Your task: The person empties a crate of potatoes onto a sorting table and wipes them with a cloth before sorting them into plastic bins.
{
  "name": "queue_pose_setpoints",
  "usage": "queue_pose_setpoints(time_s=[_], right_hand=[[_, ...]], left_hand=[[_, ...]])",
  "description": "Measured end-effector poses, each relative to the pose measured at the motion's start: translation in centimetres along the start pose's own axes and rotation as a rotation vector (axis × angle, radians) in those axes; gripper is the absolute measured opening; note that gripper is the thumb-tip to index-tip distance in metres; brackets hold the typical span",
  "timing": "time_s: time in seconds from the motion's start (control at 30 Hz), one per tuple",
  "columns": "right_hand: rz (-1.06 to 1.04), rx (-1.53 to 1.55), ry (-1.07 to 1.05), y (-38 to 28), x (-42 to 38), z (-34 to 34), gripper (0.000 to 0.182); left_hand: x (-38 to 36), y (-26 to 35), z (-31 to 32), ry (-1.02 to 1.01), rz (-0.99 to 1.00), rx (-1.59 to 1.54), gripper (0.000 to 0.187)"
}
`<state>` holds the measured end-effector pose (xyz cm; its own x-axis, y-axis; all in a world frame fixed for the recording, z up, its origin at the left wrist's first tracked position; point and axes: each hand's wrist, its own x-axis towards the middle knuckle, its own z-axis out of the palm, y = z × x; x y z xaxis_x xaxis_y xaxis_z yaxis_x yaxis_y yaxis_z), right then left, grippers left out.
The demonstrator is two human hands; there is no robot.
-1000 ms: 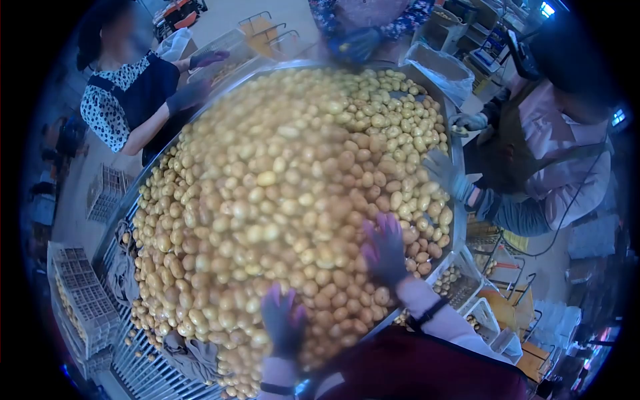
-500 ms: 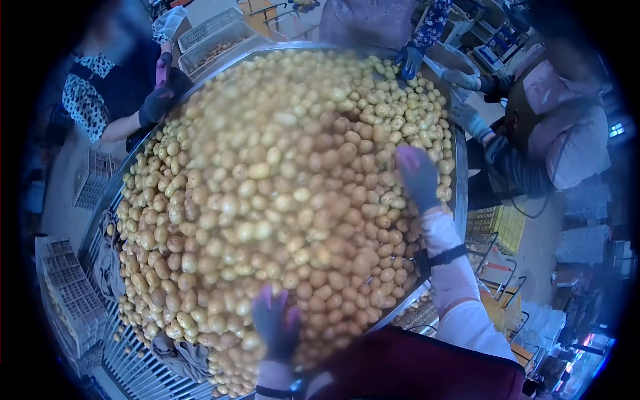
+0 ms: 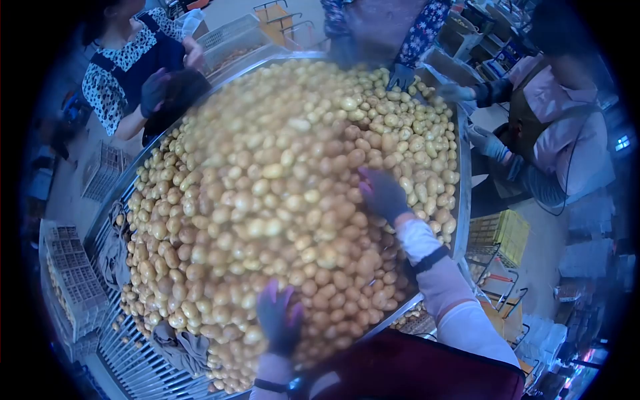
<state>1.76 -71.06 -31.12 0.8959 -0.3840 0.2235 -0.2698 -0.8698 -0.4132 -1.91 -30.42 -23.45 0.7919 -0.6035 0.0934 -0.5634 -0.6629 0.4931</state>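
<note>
A big heap of potatoes [image 3: 267,200] covers a metal-rimmed table [image 3: 465,173]. My left hand [image 3: 280,320], in a dark glove with purple fingertips, rests on the near side of the heap with its fingers spread and nothing in it. My right hand [image 3: 385,193], gloved the same way, reaches onto the right part of the heap; its fingers are apart over the potatoes, and I see nothing held in it. Dark cloths [image 3: 181,350] lie at the near left edge, on slatted bars [image 3: 133,363].
Gloved co-workers stand at the far left [image 3: 130,73], far side [image 3: 383,30] and right [image 3: 553,120]. Crates [image 3: 73,280] stand at the left, a basket [image 3: 223,47] behind, and a yellow crate [image 3: 503,237] at the right beside metal-framed carts.
My right hand has moved left, further onto the heap. My left hand is nearly where it was. The left co-worker's hands have parted, and the view has shifted slightly.
</note>
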Motion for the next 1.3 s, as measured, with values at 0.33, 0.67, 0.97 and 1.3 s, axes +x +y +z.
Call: queue_pose_setpoints(time_s=[0.33, 0.67, 0.97, 1.3], right_hand=[[0.142, 0.028, -0.508, -1.1, 3.8, -2.2, 0.047], [-0.053, 0.219, -0.21, -3.1, -4.0, 0.3, 0.042], [0.356, 0.454, 0.12, -2.8, -3.3, -6.7, 0.046], [0.355, -0.153, -0.407, 3.2, 2.4, -4.5, 0.047]], left_hand=[[0.6, -0.7, 1.1, 0.057, 0.11, -0.005, 0.051], [12.8, 2.9, 6.2, 0.119, 0.309, 0.123, 0.054], [17.3, 3.3, 5.7, 0.009, 0.258, -0.008, 0.059], [17.8, 0.3, 9.1, 0.183, 0.389, 0.029, 0.063]])
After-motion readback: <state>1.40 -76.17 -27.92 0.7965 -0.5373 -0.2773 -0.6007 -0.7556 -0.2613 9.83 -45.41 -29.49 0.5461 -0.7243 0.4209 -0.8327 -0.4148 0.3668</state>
